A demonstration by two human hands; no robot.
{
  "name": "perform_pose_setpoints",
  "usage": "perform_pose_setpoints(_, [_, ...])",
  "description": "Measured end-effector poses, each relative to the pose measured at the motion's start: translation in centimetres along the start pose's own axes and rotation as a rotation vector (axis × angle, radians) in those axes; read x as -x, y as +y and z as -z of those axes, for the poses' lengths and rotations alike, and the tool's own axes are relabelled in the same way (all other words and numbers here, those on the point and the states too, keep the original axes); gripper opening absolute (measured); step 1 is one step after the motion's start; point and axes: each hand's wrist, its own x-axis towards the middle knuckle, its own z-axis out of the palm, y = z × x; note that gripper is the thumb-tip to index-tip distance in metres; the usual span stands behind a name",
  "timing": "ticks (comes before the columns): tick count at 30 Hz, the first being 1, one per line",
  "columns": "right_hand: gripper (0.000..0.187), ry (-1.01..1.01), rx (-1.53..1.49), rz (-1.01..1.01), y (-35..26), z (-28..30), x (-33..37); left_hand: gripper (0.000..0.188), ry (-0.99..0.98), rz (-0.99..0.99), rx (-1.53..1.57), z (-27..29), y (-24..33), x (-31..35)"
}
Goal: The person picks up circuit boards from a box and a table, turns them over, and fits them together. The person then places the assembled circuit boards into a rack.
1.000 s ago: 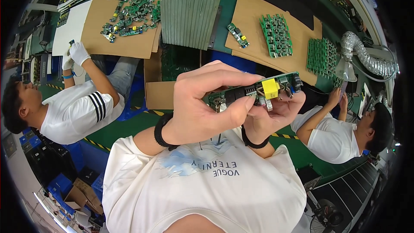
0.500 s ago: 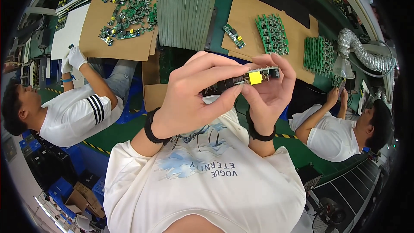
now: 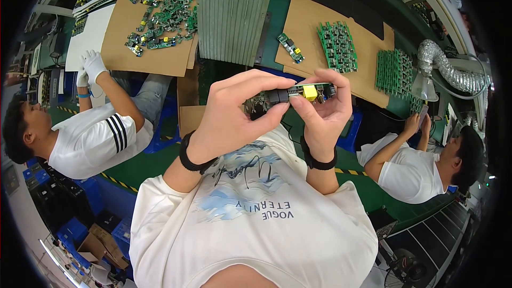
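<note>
Electronics workshop, many circuit boards

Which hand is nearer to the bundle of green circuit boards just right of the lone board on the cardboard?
Right. The right hand is just below the bundle of boards in the picture; the left hand is also lower, but farther left.

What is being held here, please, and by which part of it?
A circuit board: the left hand grips its left part, across the black block; the right hand holds its right part.
</note>
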Motion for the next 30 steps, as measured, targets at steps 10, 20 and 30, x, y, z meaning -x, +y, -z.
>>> perform_pose_setpoints(10, [0.033,-0.029,0.125,0.158,0.3,-0.3,0.2,0.031,-0.045,-0.066,-0.104,0.7,1.2,0.1])
perform_pose_setpoints(20, [0.032,-0.016,0.084,0.107,1.3,-0.4,-0.4,0.033,-0.080,-0.024,-0.063,1.2,-0.4,-0.1])
perform_pose_setpoints(30, [0.028,-0.360,0.244,-0.246,10.9,3.9,-1.3,0.032,-0.163,0.383,0.009,0.7,-12.9,5.9])
